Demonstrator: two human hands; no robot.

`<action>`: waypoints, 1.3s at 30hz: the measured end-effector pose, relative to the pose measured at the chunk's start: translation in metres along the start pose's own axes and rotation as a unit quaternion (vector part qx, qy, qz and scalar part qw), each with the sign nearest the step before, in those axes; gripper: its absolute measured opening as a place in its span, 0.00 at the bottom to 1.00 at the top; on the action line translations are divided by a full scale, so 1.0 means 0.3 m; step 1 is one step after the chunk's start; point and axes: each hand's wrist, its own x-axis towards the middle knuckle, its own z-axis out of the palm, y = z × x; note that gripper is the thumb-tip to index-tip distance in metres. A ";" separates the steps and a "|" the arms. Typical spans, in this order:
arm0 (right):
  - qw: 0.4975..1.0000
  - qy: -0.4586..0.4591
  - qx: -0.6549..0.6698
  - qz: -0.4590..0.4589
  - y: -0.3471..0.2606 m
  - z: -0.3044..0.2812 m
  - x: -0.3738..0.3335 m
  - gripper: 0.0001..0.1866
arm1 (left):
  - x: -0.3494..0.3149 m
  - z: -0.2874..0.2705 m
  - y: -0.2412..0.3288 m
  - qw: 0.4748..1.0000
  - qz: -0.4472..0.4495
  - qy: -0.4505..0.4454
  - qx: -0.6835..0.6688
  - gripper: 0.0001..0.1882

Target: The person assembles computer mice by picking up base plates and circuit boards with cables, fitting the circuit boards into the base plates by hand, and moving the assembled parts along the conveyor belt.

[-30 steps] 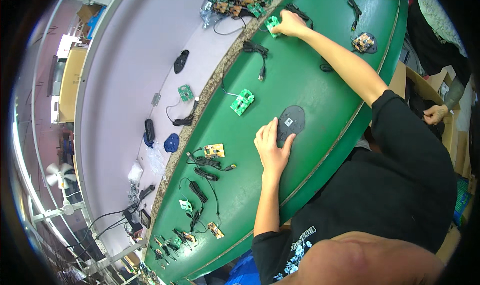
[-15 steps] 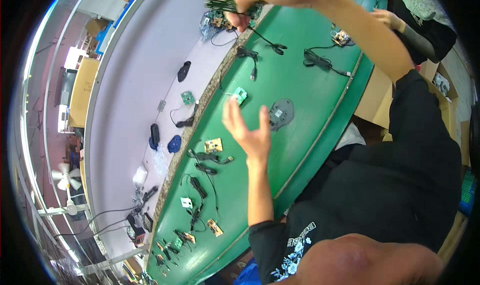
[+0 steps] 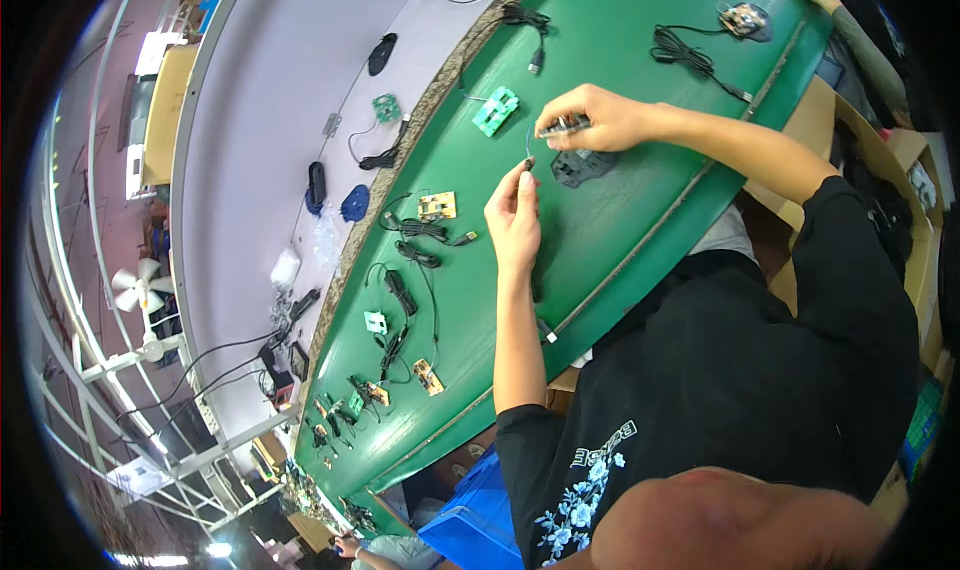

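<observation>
1. Landmark: a dark oval plate point(image 3: 583, 168) lies on the green bench point(image 3: 610, 235). All places below are given from it, as seen in the view.
2. The right hand point(image 3: 592, 122) is just above the plate and partly overlaps its upper edge in the view; whether it touches the plate cannot be told. Its fingers are clamped on a small circuit board point(image 3: 566, 126), whose fine detail is too small to read.
3. The left hand point(image 3: 514, 220) is to the left of the plate and slightly below it. Its thumb and forefinger are pinched together on a black cable point(image 3: 529, 164). Thin wires rise from the pinch toward the small circuit board.
4. A plug with a metal tip point(image 3: 549, 337) is well below the plate, near the bench's near edge and beside the left forearm.
5. A green circuit board point(image 3: 496, 111) lies up and to the left of the plate, apart from both hands.
6. A yellowish circuit board point(image 3: 437, 206) lies farther left of the plate and a little lower, with a black cable bundle point(image 3: 420, 230) just beneath it.
7. A coiled black lead point(image 3: 684, 52) lies up and to the right of the plate. Beyond it, a tan circuit board point(image 3: 743, 20) rests on another dark base.
8. A co-worker's forearm point(image 3: 866, 50) is at the far upper right of the plate.
</observation>
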 end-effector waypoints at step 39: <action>0.994 0.084 0.050 -0.038 0.106 0.007 -0.020 0.16 | 0.000 0.148 0.083 0.510 0.288 -0.176 0.791 0.14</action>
